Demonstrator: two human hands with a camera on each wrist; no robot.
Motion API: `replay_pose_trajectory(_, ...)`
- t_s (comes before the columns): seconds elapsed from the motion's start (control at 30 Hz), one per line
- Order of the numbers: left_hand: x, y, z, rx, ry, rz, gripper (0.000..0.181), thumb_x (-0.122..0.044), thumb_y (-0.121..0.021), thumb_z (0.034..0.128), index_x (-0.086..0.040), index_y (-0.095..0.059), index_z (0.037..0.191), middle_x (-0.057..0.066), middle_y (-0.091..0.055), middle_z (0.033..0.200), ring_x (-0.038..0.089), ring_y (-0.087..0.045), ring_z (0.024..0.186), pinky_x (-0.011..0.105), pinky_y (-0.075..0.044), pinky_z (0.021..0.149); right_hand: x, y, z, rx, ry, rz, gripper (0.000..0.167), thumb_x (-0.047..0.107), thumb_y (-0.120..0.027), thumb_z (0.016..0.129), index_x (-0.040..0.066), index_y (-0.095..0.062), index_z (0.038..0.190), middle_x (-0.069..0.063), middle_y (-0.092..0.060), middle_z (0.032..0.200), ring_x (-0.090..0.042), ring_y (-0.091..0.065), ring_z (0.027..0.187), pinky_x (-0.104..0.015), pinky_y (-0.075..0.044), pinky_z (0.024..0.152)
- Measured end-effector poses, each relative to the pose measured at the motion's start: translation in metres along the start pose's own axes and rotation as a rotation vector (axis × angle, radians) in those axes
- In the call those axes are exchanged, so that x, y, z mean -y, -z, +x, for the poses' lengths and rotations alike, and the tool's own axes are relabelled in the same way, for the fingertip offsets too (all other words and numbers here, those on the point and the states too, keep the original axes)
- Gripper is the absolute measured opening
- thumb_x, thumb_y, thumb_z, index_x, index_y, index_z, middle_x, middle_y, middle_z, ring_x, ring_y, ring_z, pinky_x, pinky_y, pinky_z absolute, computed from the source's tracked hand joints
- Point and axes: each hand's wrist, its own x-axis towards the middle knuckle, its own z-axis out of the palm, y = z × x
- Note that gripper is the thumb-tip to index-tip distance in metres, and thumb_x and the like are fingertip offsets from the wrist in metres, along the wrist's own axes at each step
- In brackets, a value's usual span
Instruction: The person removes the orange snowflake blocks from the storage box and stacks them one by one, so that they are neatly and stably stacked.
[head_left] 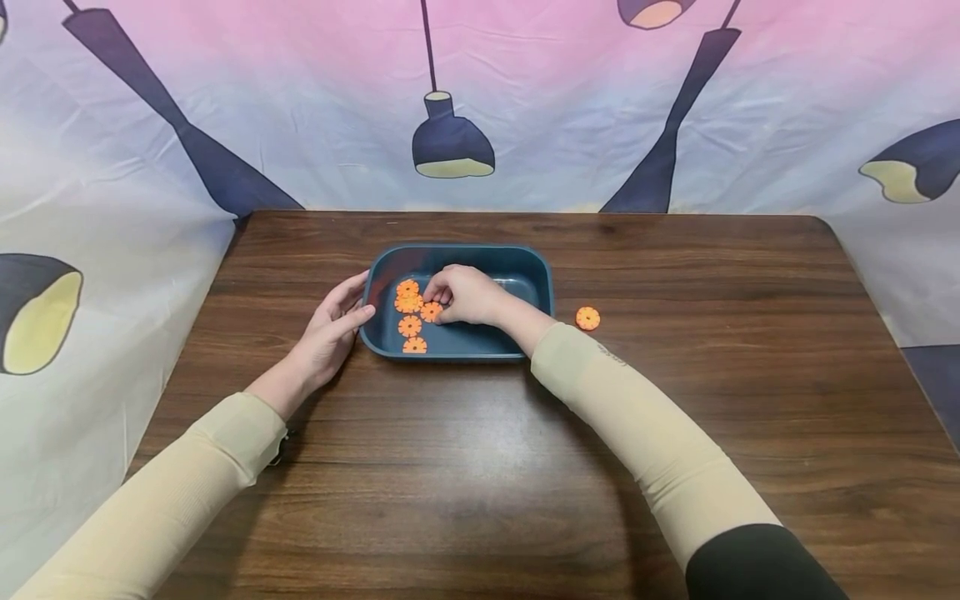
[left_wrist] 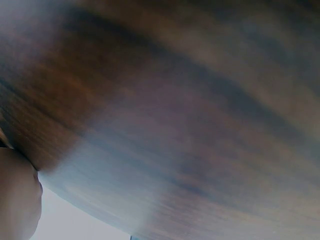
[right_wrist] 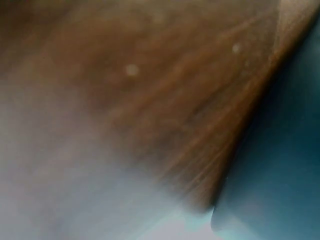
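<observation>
A dark blue-green rectangular tub [head_left: 480, 342] sits on the table with several orange notched plastic discs [head_left: 409, 326] grouped at its left end. My right hand [head_left: 472, 296] reaches inside and pinches one orange disc [head_left: 431, 312] between thumb and fingers, close to the others. At the tub's left end, my left hand [head_left: 326, 337] holds the wall, thumb over the rim and fingers along the outside. The left wrist view catches only part of the hand [left_wrist: 17, 195], and the tub's wall [right_wrist: 280, 165] fills the right of the right wrist view.
Another orange disc [head_left: 588, 318] lies on the brown wood-grain table [head_left: 750, 358], right of the tub. Behind the table hangs a cloth backdrop [head_left: 525, 100] printed with dark lamps.
</observation>
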Motion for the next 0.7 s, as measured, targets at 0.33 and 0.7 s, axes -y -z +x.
replay_pose_trajectory(0.33, 0.0014, 0.0005, -0.0004, 0.011, -0.022, -0.002, 0.053, -0.006, -0.055, 0.1082, -0.018, -0.043, 0.159, 0.0, -0.042, 0.158, 0.012, -0.038, 0.146, 0.012, -0.042, 0.11, 0.0009, 0.0, -0.0004, -0.002, -0.012, -0.021, 0.028, 0.012, -0.085, 0.092, 0.006, -0.074, 0.117, -0.009, -0.069, 0.116, -0.02, -0.062, 0.104, -0.029, -0.054, 0.095)
replay_pose_trajectory(0.7, 0.0009, -0.0015, -0.0006, 0.002, -0.035, -0.014, 0.054, -0.001, -0.053, 0.107, -0.014, -0.043, 0.158, -0.004, -0.046, 0.154, 0.011, -0.042, 0.142, 0.013, -0.043, 0.109, -0.0012, 0.0058, -0.0064, 0.008, 0.023, 0.095, 0.01, 0.002, -0.076, 0.096, 0.005, -0.073, 0.105, -0.01, -0.071, 0.1, -0.02, -0.065, 0.091, -0.027, -0.055, 0.085)
